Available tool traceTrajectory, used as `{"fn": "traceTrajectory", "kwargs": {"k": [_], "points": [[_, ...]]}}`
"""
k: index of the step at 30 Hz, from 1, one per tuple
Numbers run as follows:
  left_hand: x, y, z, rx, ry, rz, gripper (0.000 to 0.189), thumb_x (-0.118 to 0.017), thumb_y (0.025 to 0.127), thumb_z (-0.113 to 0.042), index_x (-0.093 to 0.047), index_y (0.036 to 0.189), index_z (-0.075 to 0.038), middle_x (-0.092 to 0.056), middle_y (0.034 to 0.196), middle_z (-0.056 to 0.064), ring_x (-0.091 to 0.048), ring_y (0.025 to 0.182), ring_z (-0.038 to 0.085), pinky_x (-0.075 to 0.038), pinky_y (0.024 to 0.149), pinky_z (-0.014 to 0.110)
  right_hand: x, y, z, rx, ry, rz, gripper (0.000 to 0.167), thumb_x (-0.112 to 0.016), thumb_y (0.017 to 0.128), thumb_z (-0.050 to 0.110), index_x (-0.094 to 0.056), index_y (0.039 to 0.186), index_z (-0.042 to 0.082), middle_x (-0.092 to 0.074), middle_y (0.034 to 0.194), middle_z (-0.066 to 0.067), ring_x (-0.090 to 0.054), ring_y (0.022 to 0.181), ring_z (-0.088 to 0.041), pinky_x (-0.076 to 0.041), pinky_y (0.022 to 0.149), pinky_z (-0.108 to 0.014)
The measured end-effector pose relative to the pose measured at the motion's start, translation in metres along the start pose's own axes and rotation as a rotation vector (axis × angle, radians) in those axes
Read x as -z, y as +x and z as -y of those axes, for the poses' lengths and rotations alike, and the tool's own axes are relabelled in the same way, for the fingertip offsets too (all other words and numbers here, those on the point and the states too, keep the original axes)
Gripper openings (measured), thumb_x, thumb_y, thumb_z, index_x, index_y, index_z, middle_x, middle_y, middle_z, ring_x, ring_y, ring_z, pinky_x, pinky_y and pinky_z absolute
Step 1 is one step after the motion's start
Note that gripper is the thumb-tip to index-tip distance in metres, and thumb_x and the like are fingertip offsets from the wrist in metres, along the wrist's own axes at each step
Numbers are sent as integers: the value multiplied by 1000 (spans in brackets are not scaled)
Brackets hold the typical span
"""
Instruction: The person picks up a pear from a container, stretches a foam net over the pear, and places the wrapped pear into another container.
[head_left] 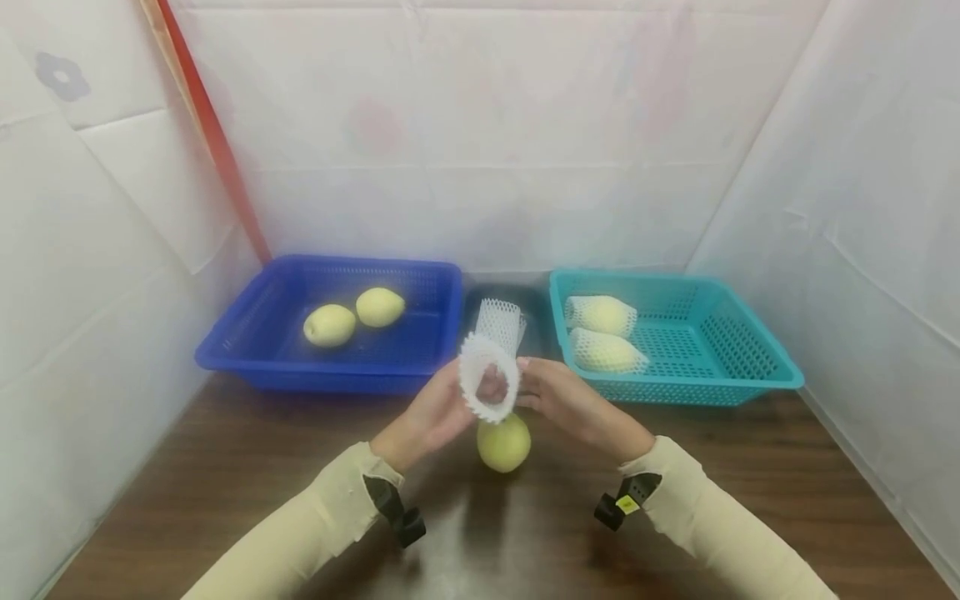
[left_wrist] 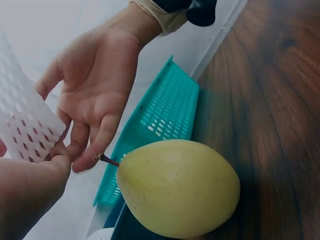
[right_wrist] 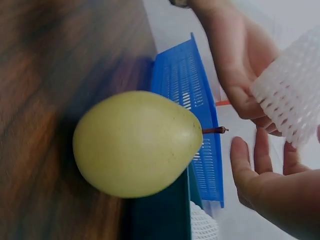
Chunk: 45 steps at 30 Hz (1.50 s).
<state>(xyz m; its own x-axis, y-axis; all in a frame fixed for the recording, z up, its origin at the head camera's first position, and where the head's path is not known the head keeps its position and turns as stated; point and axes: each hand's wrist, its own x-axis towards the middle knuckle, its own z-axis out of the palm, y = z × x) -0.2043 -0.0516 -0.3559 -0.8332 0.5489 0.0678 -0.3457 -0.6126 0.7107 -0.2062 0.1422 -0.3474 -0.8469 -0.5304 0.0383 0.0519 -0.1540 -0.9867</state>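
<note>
A white foam net sleeve is held up between my hands, its round mouth facing the head camera. My left hand pinches the sleeve's edge between thumb and fingers. Opposite it, my right hand has loosely extended fingers right at the sleeve's rim. Just below the sleeve, a yellow-green pear stands on the brown table, bare. In both wrist views the pear's dark stem points toward the hands.
A blue basket at the left holds two bare pears. The teal basket at the right holds two pears in foam nets. Between the baskets sits a dark tray with more foam sleeves. White sheeting hangs behind.
</note>
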Motion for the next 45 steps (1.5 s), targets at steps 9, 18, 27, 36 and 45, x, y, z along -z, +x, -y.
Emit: {"fn": "traceTrajectory", "kwargs": {"k": [9,18,27,36,45], "points": [[8,-1,1,104,58,15,29,-23,105,-17,-45,123,-12,-59,112,2,-57,99,14,-46,88,30,2,3,0,-42,365,-40,26,-36,103,13,-62,103,12,-63,101,-2,-58,95,-16,-48,85,-31],[7,-1,4,157,8,46,29,-24,105,-22,-45,122,-12,-61,111,3,-57,103,16,-44,92,31,-7,1,-2,-128,492,-100,25,-39,103,14,-63,107,13,-61,100,-1,-57,92,-13,-47,79,-27],[14,-4,4,106,-93,-97,34,-29,105,-29,-37,134,-13,-61,115,2,-57,106,16,-45,93,30,-7,-3,-15,-212,469,-124,22,-42,103,19,-60,114,13,-60,111,-3,-57,103,-16,-48,88,-29],[29,-3,24,159,159,-278,44,-34,103,-33,-38,140,-8,-59,114,2,-56,103,17,-44,89,34,1,-10,-36,-215,389,-154,20,-42,102,13,-59,113,9,-62,101,-1,-58,92,-12,-49,79,-25],[39,-4,38,167,291,-436,45,-43,100,-28,-44,139,-5,-56,126,10,-56,103,21,-45,87,40,10,-14,-58,-194,236,-221,14,-48,100,15,-59,102,8,-65,89,-1,-61,81,-11,-51,71,-24]]}}
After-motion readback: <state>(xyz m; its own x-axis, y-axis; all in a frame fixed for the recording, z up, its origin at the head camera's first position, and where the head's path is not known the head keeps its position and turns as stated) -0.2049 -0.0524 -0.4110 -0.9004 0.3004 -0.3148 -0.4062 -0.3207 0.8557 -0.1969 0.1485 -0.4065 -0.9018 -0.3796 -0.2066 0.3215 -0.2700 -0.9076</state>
